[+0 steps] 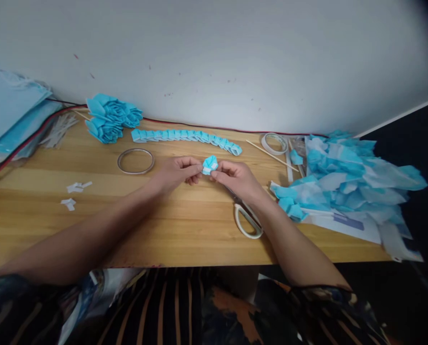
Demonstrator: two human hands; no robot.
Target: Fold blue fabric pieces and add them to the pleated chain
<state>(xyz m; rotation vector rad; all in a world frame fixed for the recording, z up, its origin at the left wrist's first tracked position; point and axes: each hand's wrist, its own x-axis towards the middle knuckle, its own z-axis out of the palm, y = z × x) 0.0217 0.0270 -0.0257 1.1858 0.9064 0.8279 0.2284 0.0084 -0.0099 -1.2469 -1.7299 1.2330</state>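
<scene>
Nearest you, the white-handled scissors [248,221] lie on the wooden table [185,230], partly hidden under your right hand [238,178] and forearm. Just beyond the handles, you hold the small folded blue piece [210,165] above the table, between your two hands. Your left hand [183,170] pinches its left edge between thumb and fingers, and your right thumb and fingers close on its right edge, by a white patch (tape or bare material, you can't tell which from here).

Off to your left lie white scraps [77,187]; to your right, a crumpled blue-and-white heap [346,179] spreads across the table. Past your left hand sits a roll ring [135,161]. Farther back, a pleated blue strip [185,136] curves along the table, with blue paper-like flowers [109,115] at its left end and a white tape roll [274,143] and a thin stick [271,155] beyond its right. Behind them, a red-and-black cord [199,127] runs along the wall [214,62].
</scene>
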